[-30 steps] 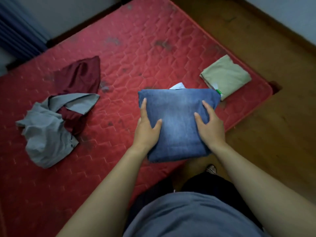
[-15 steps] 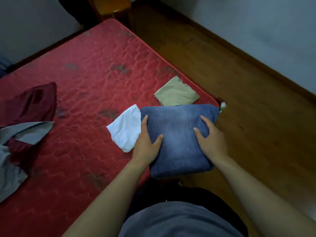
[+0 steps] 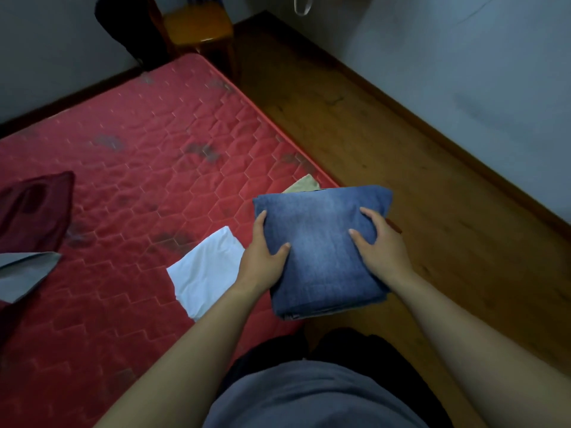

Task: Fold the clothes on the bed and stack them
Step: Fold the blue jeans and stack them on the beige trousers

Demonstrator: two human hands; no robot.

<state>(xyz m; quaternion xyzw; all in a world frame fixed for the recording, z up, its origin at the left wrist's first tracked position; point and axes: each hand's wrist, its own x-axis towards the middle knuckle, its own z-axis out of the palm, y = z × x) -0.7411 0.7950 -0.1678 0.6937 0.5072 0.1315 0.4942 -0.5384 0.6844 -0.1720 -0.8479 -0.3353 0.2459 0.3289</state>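
Both forearms reach forward from the near edge. The left hand grasps the left side of the folded jeans, thumb on top and the index finger along the edge. The right hand grasps the right side, thumb and index finger on top and the other fingers curled over the edge. The jeans sit at the right edge of the red mattress, partly over the wooden floor; whether they rest on anything cannot be told.

Five garments are in view, one of each:
- the jeans
- a white piece, just left of the left hand
- a beige piece, beyond the jeans
- a grey piece, at the left edge
- a maroon piece, beyond the grey one

One wooden chair stands at the far corner.

Compared with half a second earlier, the jeans now cover the beige piece except one corner. The grey piece has mostly left the frame.
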